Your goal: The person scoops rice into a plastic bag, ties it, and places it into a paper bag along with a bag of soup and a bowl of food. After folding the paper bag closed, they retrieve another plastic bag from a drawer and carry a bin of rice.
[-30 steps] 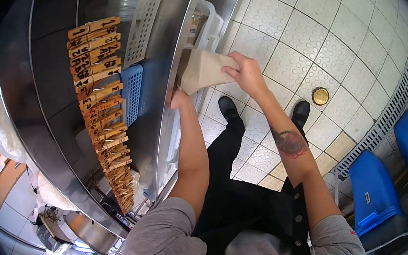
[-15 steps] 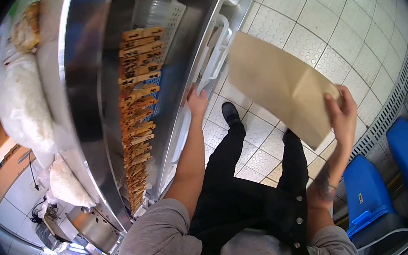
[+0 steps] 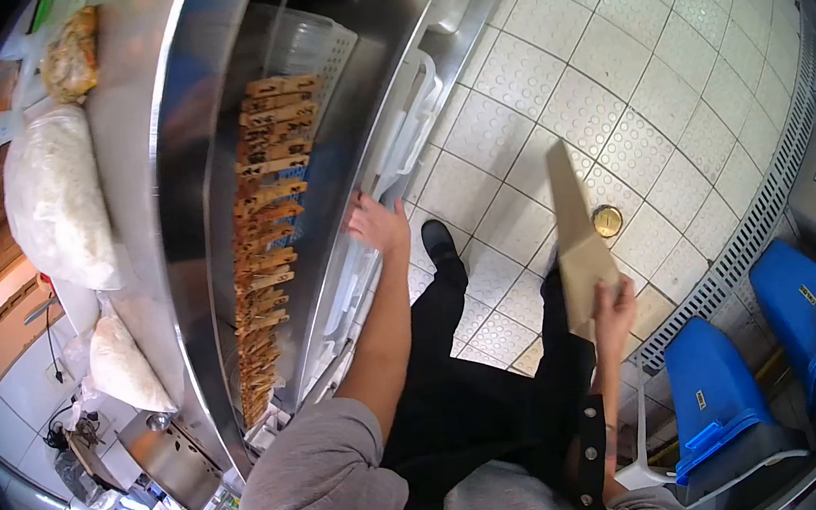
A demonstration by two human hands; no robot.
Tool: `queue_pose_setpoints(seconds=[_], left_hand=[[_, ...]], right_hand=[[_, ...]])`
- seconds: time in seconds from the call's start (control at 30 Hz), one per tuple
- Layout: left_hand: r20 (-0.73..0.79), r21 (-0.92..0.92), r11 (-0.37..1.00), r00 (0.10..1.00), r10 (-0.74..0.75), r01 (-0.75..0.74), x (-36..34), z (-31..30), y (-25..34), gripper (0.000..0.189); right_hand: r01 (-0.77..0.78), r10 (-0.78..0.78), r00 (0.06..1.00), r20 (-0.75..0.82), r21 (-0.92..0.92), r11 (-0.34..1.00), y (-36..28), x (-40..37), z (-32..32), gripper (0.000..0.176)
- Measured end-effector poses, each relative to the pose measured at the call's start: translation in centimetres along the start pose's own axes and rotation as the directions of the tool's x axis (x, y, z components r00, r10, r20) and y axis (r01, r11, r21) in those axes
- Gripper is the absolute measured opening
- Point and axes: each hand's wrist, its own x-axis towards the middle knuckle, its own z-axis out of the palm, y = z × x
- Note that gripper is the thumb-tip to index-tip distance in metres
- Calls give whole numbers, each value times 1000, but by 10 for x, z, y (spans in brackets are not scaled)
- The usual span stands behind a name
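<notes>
My right hand [image 3: 612, 306] grips a flat brown paper bag [image 3: 575, 233] by its lower end, held edge-on above the tiled floor near my right leg. My left hand [image 3: 377, 226] rests on the front edge of the steel counter [image 3: 181, 190], touching a white plastic bin [image 3: 397, 160] on the shelf under it. Along the counter runs a row of numbered wooden clips [image 3: 264, 231].
White filled plastic bags [image 3: 57, 199] lie on the countertop at left. A white basket [image 3: 309, 45] sits behind the clips. Two blue bins [image 3: 722, 401] stand at lower right beside a floor drain grate [image 3: 772, 183]. A round brass floor cap [image 3: 608, 221] lies near my feet.
My right hand pulled the paper bag out from the shelf, swung it rightward and down to my side. My left hand stayed at the counter edge.
</notes>
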Motion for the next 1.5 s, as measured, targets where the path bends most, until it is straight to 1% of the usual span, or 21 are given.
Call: queue_pose_setpoints(seconds=[0.03,0.17,0.23,0.3,0.47,0.57,0.67,0.73,0.83,0.87,0.93,0.97,1.0,1.03,1.1,1.2,1.3,1.37,1.4,1.47,1.5], left_hand=[[12,45,998,999,42,-43,8,5,-2,77],[-77,-64,972,972,221,-226,62,85,-34,74],[-58,-167,960,974,220,-227,56,66,-23,69],[-68,-184,957,974,216,-225,46,48,-13,62],[-79,-172,946,961,263,-273,9,39,4,44],[-125,-141,906,915,384,-400,22,62,-1,44],[-197,-39,915,901,387,-401,49,47,8,39],[-15,-176,961,977,214,-214,64,56,4,43],[-21,5,987,986,163,-163,45,37,25,61],[-95,-9,961,957,275,-277,17,26,31,78],[146,-209,904,902,406,-373,-41,22,34,84],[606,-375,927,754,253,-10,-59,20,40,81],[783,-416,898,559,272,146,-76,-5,51,81],[768,-583,705,558,314,404,-108,-38,57,79],[892,-442,645,227,391,623,-128,-114,74,67],[804,-502,861,412,428,85,-125,-167,79,51],[599,-700,708,468,650,-88,-115,-257,77,38],[445,-703,675,602,663,-224,-109,-334,65,33],[363,-688,665,657,661,-290,-106,-368,53,30],[26,-662,582,762,647,-472,-106,-409,13,24],[22,-678,585,783,622,-445,-110,-441,-6,24]], right_hand=[[-101,98,994,44,59,993,3,-7,13,16],[-16,12,998,55,77,997,39,-22,57,18],[-81,92,990,111,-96,992,58,-24,61,19],[-103,122,975,184,-106,989,48,-18,60,19],[-81,80,991,103,10,997,68,-4,67,18],[-115,116,988,102,-24,993,58,0,65,18],[-117,117,987,109,-6,993,54,5,67,18],[-101,99,992,82,16,995,56,5,61,15],[8,-9,1000,26,3,1000,48,5,67,10],[79,-78,997,21,-60,995,53,-1,68,9],[292,-291,956,28,-137,947,33,-14,59,7],[426,-424,904,44,-147,893,14,-27,58,6],[449,-440,893,91,-151,880,-14,-45,54,6],[470,-452,881,139,-159,868,-44,-68,48,8],[591,-565,787,247,-39,806,-88,-105,33,11],[644,-580,686,440,3,765,-167,-142,1,14],[651,-582,460,671,190,735,-226,-142,-34,21],[607,-513,221,830,295,738,-276,-116,-56,25],[390,-240,352,905,92,916,-303,-100,-68,25],[613,-605,554,573,212,762,-342,-53,-61,16],[655,-659,631,409,173,735,-384,-32,-57,16]])
